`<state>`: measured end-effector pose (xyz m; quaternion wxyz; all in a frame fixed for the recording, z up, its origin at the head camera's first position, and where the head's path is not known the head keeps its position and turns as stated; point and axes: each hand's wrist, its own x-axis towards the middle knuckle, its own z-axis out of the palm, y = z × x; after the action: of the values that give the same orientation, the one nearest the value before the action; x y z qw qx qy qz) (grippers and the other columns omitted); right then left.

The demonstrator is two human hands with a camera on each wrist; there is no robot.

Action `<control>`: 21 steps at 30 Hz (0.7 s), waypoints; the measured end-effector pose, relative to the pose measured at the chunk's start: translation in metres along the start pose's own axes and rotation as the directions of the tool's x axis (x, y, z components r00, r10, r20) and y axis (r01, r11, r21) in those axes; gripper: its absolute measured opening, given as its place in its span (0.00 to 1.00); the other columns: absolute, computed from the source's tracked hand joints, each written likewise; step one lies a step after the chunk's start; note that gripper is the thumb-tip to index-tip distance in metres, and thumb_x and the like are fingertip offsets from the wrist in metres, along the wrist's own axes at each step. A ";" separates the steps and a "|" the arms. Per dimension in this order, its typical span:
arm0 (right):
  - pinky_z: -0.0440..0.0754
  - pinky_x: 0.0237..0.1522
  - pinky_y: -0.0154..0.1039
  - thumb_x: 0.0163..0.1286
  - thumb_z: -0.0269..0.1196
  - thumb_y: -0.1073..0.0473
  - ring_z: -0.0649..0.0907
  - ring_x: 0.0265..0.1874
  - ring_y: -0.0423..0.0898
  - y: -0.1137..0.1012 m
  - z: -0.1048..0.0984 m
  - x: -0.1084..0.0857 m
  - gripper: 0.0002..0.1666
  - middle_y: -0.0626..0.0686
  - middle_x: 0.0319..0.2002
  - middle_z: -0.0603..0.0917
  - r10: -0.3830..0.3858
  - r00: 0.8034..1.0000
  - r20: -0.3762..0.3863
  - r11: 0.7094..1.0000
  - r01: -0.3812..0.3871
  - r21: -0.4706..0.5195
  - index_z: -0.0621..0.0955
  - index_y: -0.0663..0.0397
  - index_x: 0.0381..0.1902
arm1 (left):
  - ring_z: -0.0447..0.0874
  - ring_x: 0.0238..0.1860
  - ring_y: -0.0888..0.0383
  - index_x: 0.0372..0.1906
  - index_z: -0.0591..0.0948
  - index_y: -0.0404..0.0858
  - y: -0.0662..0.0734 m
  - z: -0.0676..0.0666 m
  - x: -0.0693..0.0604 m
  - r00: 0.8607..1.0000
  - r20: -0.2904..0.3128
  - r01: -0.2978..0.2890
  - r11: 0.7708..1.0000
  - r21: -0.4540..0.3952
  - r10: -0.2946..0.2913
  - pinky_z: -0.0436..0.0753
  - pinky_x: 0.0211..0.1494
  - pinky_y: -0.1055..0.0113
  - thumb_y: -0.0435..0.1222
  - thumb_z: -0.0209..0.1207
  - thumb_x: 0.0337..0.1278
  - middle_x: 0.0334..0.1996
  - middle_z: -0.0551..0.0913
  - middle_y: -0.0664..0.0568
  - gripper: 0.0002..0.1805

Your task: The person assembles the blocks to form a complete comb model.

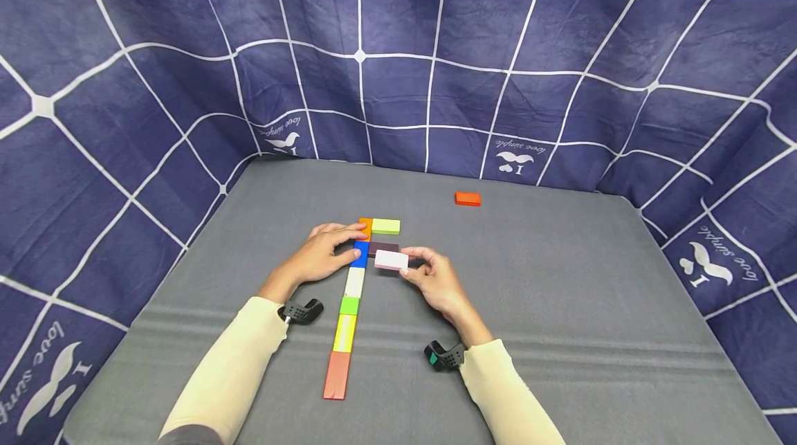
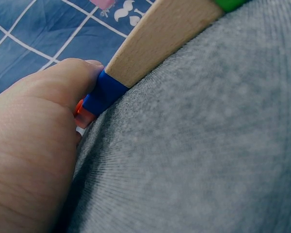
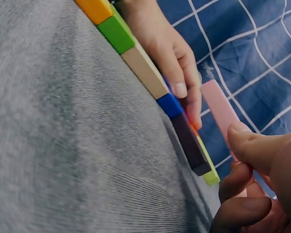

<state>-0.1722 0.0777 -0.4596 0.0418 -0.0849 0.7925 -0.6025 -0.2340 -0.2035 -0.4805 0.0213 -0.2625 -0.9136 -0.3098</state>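
Note:
My right hand (image 1: 436, 282) pinches a pale pink block (image 1: 391, 260) by its right end. The block is held above the table in the right wrist view, apart from the row. My left hand (image 1: 320, 255) rests along the far end of a row of blocks, fingers at the orange block (image 1: 366, 225) and thumb touching the blue block (image 1: 360, 255). Toward the near end follow a bare-wood block (image 1: 354, 282), a green block (image 1: 349, 305), a yellow block (image 1: 344, 333) and a red block (image 1: 337, 376). A dark block (image 3: 188, 145) extends from the blue one, partly hidden in the head view.
Beside the orange block, a lime-green block (image 1: 386, 226) points right. A lone orange-red block (image 1: 468, 198) lies farther back on the grey cloth-covered table (image 1: 560, 279). Blue gridded cloth (image 1: 473, 64) hangs behind and at both sides.

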 end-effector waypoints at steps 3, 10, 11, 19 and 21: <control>0.60 0.15 0.29 0.61 0.72 0.65 0.66 0.12 0.35 0.002 0.002 -0.001 0.21 0.47 0.26 0.80 0.005 1.000 0.019 0.999 -0.004 -0.039 0.85 0.49 0.52 | 0.67 0.70 0.57 0.65 0.78 0.58 0.000 0.000 0.000 1.000 -0.001 -0.003 1.000 0.001 0.003 0.51 0.75 0.47 0.51 0.61 0.67 0.72 0.70 0.68 0.23; 0.59 0.13 0.30 0.58 0.74 0.64 0.64 0.10 0.35 0.007 0.007 -0.002 0.21 0.50 0.26 0.82 -0.007 0.999 0.043 0.993 0.012 -0.120 0.86 0.49 0.51 | 0.67 0.70 0.57 0.65 0.78 0.59 0.000 0.001 -0.001 1.000 0.000 0.003 1.000 -0.003 -0.003 0.52 0.75 0.47 0.51 0.61 0.67 0.72 0.70 0.68 0.23; 0.59 0.13 0.30 0.58 0.75 0.63 0.64 0.10 0.35 0.008 0.008 -0.002 0.21 0.52 0.31 0.84 -0.018 0.999 0.043 0.990 0.024 -0.141 0.86 0.49 0.51 | 0.67 0.70 0.57 0.65 0.78 0.59 0.000 0.001 -0.001 1.000 0.001 0.004 1.000 -0.003 -0.004 0.52 0.75 0.47 0.51 0.61 0.67 0.72 0.70 0.68 0.23; 0.63 0.16 0.29 0.56 0.76 0.61 0.66 0.13 0.35 0.009 0.012 -0.001 0.19 0.52 0.43 0.86 -0.087 0.995 0.044 0.952 0.096 -0.292 0.88 0.49 0.48 | 0.67 0.70 0.57 0.66 0.77 0.60 -0.002 0.000 -0.001 1.000 0.004 -0.001 1.000 0.000 0.001 0.52 0.75 0.46 0.53 0.60 0.67 0.72 0.70 0.68 0.23; 0.64 0.16 0.29 0.57 0.76 0.60 0.67 0.13 0.35 0.009 0.013 -0.001 0.19 0.51 0.42 0.86 -0.089 0.995 0.045 0.941 0.099 -0.323 0.88 0.48 0.48 | 0.67 0.70 0.57 0.65 0.78 0.60 -0.002 0.000 0.000 1.000 0.003 -0.007 1.000 0.000 0.007 0.52 0.75 0.46 0.53 0.60 0.67 0.72 0.70 0.67 0.23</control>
<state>-0.1696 0.0683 -0.4715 0.0102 -0.1372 0.8752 -0.4638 -0.2348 -0.2046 -0.4818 0.0210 -0.2661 -0.9127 -0.3094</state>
